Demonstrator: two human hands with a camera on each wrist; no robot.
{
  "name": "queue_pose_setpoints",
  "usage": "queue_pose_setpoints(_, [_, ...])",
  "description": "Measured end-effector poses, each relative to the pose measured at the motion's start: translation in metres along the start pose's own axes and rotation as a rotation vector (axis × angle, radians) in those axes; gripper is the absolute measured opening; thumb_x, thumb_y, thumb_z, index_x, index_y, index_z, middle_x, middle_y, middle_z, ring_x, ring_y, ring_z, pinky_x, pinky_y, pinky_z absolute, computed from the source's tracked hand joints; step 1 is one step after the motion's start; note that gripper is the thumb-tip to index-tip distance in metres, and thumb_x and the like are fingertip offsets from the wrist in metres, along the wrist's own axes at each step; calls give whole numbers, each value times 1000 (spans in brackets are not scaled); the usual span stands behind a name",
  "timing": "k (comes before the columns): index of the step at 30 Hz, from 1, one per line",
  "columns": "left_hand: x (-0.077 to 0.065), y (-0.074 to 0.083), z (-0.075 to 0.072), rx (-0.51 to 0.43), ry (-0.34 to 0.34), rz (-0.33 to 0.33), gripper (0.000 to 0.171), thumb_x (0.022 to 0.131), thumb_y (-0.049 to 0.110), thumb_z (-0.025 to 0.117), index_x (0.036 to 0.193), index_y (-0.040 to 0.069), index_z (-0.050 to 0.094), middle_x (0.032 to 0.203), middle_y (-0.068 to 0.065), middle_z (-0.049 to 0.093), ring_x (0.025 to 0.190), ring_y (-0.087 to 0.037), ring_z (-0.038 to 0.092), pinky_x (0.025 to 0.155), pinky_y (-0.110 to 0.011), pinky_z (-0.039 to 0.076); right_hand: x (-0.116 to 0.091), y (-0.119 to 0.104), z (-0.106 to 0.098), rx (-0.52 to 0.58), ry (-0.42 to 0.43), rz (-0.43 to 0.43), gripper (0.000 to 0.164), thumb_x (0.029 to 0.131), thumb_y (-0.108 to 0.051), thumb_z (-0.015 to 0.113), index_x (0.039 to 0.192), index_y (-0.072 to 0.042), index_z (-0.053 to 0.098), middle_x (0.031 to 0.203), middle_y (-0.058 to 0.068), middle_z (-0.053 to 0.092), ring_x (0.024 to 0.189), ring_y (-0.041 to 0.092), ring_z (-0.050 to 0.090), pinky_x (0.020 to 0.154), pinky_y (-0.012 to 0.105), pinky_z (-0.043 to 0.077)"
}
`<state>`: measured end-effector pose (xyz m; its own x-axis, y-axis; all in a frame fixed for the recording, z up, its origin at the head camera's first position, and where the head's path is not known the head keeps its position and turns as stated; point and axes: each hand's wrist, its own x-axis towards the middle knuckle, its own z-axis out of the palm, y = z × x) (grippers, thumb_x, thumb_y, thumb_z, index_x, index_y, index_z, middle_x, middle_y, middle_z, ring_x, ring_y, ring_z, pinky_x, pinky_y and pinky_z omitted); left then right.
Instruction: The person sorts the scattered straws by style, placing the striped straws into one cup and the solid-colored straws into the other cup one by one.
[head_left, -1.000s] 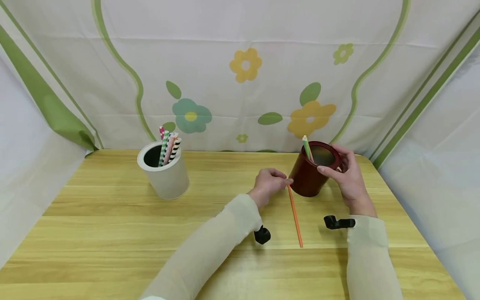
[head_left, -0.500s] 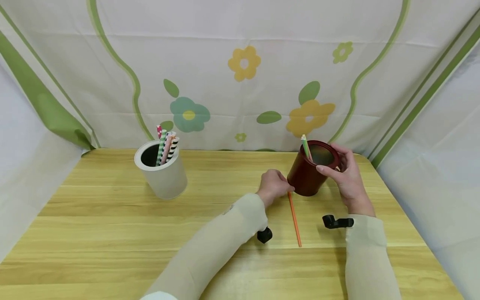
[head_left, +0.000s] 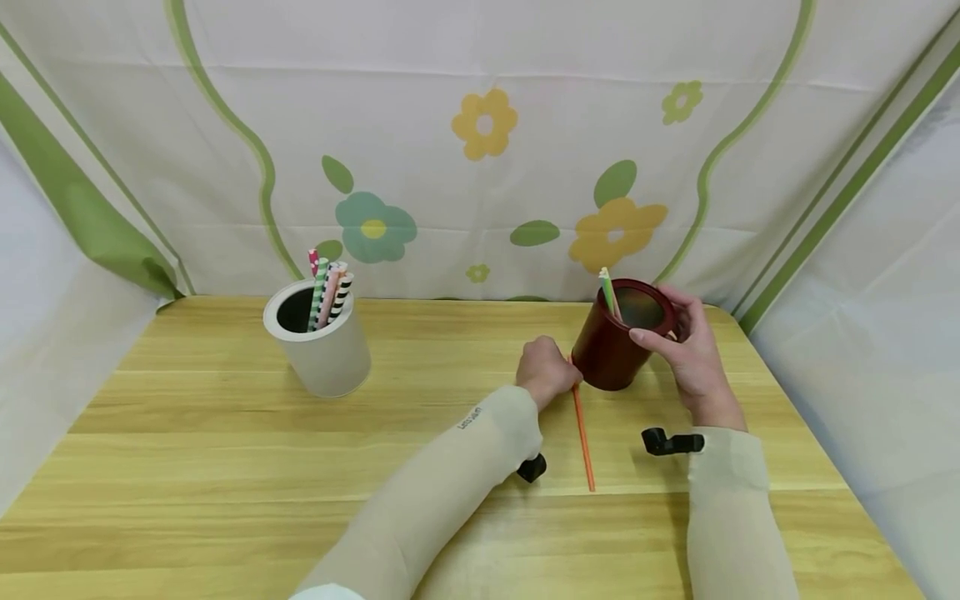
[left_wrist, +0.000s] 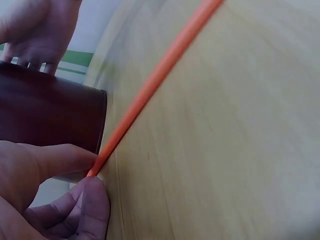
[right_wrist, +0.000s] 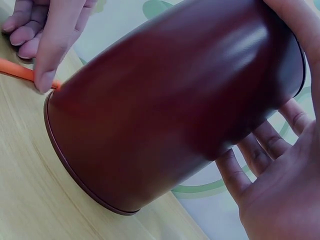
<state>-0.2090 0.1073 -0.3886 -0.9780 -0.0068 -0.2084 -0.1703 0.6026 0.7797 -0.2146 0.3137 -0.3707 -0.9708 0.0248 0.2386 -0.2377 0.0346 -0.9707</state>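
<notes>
My left hand (head_left: 546,368) is low over the table, its thumb and fingers pinching a thin orange straw (head_left: 582,433) near the far end. In the left wrist view the straw (left_wrist: 150,87) slants across the wood, and the fingertips (left_wrist: 94,200) meet around it. Just right of that hand stands a dark red cylindrical cup (head_left: 609,354), tilted-looking in the head view, with a few light green and pinkish straws (head_left: 609,292) inside. My right hand (head_left: 693,358) grips the cup near its rim, thumb in front and fingers round the far side, as the right wrist view shows.
A white cylindrical cup (head_left: 330,362) with several patterned paper straws (head_left: 327,293) stands at the back left of the wooden table (head_left: 225,483). Behind the table hangs a flowered curtain (head_left: 420,125). Small black mounts sit at both wrists.
My left hand has slid a little nearer along the orange straw, so its far tip now shows past the fingers. The right hand keeps its hold on the cup. The head view has shifted slightly.
</notes>
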Motion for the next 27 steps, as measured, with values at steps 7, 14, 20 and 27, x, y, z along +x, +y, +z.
queue_pose_setpoints(7, [3,-2,-3,-147,-17,-63,24,73,11,82,60,8,62,54,-4,60,52,-22,68,47,-27,51,1,0,1,0,0,-2,73,81,3,75,143,-11,39,132,-1,52,117,11,48,86,19,43])
queue_pose_setpoints(14, [7,-7,-7,-388,-82,-148,17,76,9,81,68,5,68,71,-11,70,64,-28,72,59,-35,59,0,-1,0,-5,0,-4,70,81,2,74,141,-16,42,133,-2,51,117,11,48,87,18,43])
queue_pose_setpoints(20, [9,-16,-10,-524,-111,-177,10,79,10,78,78,5,70,80,-15,73,71,-28,73,65,-35,59,0,-1,0,-5,5,1,73,81,2,75,143,-12,39,132,-2,51,117,11,47,87,18,42])
queue_pose_setpoints(27, [9,-24,-15,-678,-138,-168,6,81,6,74,84,3,70,85,-18,73,72,-26,73,71,-36,59,-1,0,1,-4,8,7,71,81,2,75,141,-17,42,133,-2,51,117,12,47,87,19,42])
